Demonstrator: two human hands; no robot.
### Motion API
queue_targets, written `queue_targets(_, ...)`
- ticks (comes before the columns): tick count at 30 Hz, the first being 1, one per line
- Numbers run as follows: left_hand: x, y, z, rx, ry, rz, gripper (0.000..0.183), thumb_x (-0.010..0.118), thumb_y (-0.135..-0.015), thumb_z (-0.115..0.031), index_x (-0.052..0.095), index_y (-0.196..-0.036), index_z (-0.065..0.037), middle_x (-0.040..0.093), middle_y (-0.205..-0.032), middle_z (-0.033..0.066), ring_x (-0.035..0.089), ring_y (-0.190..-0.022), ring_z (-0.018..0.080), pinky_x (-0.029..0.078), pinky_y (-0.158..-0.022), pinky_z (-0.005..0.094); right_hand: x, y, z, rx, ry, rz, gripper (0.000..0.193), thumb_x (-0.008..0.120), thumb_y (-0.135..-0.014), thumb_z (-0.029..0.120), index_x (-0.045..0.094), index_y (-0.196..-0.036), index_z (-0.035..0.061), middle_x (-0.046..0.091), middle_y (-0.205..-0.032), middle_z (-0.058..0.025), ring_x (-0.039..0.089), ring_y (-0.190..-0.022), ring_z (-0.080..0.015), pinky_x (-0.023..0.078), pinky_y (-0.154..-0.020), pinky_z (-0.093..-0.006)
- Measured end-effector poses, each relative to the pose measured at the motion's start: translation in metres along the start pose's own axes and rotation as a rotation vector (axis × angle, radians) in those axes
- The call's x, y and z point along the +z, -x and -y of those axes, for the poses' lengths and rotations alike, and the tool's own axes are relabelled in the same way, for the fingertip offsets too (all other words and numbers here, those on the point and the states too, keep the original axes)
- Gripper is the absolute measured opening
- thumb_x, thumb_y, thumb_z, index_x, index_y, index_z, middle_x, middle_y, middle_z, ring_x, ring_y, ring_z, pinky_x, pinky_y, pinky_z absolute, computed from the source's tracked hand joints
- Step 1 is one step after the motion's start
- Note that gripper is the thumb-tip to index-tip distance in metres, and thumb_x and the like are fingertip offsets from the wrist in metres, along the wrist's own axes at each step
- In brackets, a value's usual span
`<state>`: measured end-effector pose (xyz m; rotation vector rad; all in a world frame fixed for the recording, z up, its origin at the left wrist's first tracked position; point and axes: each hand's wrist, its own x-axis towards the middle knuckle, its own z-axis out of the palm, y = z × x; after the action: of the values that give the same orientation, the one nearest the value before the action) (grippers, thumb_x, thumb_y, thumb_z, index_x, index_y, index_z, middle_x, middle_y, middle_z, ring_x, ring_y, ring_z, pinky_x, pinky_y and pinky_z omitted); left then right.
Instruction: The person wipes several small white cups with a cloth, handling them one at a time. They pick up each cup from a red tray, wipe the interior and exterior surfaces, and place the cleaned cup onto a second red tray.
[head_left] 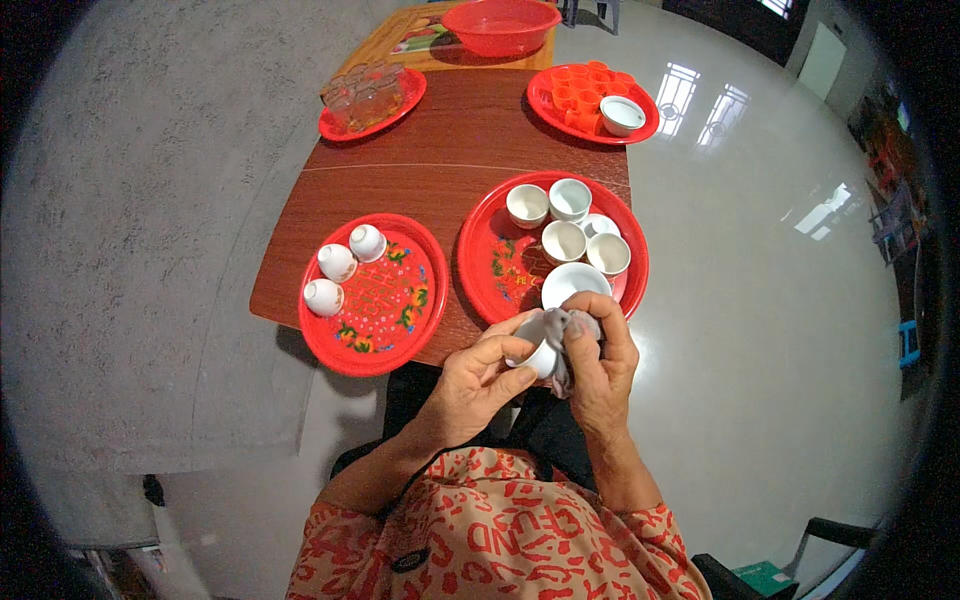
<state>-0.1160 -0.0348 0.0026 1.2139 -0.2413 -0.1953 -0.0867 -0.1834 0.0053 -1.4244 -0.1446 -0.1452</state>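
My left hand (480, 383) grips a small white teacup (541, 362) just past the table's front edge, tilted toward my right hand. Bunched in my right hand (604, 366) is a greyish cloth (563, 377), pressed at the cup's rim and partly inside it. Beyond my hands lies a round red tray (478, 270) with several white cups standing upright, a white bowl (576, 287) and what looks like a small lid (599, 226). On the left, another red tray (427, 300) with a flower pattern carries three upturned white teacups (338, 263).
At the table's far left, a red plate (415, 92) holds several clear glasses (364, 96). A red plate (646, 116) at the far right bears several orange cups (583, 88) and a white lidded bowl (622, 115). A red basin (502, 27) stands at the back. A grey wall (150, 250) borders the left.
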Motion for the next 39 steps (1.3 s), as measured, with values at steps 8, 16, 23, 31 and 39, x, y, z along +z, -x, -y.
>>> queue_targets(8,-0.004,0.001,-0.014,0.058,-0.385,-0.010,0.021,0.058,-0.085,-0.003,0.057,-0.105,0.003,0.035,-0.134,0.0140,0.038,-0.124,0.0215,0.033,-0.101,0.0336,0.007,0.009,-0.005,-0.603,0.353,0.092,0.031,0.072,-0.067,0.008,0.060,-0.095,0.0068,0.050,-0.103,-0.0140,0.049,-0.090,-0.0261,0.042,-0.077,-0.0355)
queue_targets(16,-0.007,0.007,-0.011,0.141,-0.315,0.028,0.008,0.056,-0.089,-0.006,0.056,-0.093,0.002,0.035,-0.136,0.0157,0.043,-0.118,0.0195,0.037,-0.096,0.0312,0.003,-0.007,0.000,-0.185,0.070,0.159,0.015,0.061,-0.081,0.008,0.056,-0.094,0.0000,0.054,-0.093,-0.0092,0.052,-0.084,-0.0169,0.043,-0.073,-0.0292)
queue_targets(23,-0.007,0.006,-0.008,0.119,-0.226,-0.024,0.008,0.053,-0.090,-0.005,0.055,-0.095,0.002,0.034,-0.141,0.0178,0.044,-0.118,0.0157,0.037,-0.096,0.0292,0.004,-0.006,-0.005,-0.160,-0.037,0.167,0.018,0.061,-0.078,0.007,0.057,-0.095,0.0014,0.053,-0.098,-0.0106,0.051,-0.092,-0.0187,0.041,-0.081,-0.0310)
queue_targets(31,-0.006,0.004,-0.002,0.102,0.115,0.004,0.015,0.048,-0.092,-0.001,0.051,-0.106,0.004,0.029,-0.145,0.0179,0.032,-0.130,0.0200,0.030,-0.105,0.0337,0.008,0.013,-0.006,-0.638,0.252,0.166,0.029,0.068,-0.065,0.004,0.062,-0.094,0.0070,0.046,-0.116,-0.0195,0.048,-0.107,-0.0301,0.040,-0.090,-0.0395)
queue_targets(39,0.001,0.006,-0.006,0.037,0.270,-0.009,0.019,0.048,-0.091,-0.001,0.055,-0.108,0.004,0.023,-0.147,0.0141,0.042,-0.122,0.0170,0.039,-0.096,0.0319,0.009,0.018,-0.009,-0.327,-0.140,0.084,0.026,0.061,-0.079,0.004,0.052,-0.103,0.0032,0.051,-0.119,-0.0227,0.050,-0.108,-0.0268,0.038,-0.094,-0.0378)
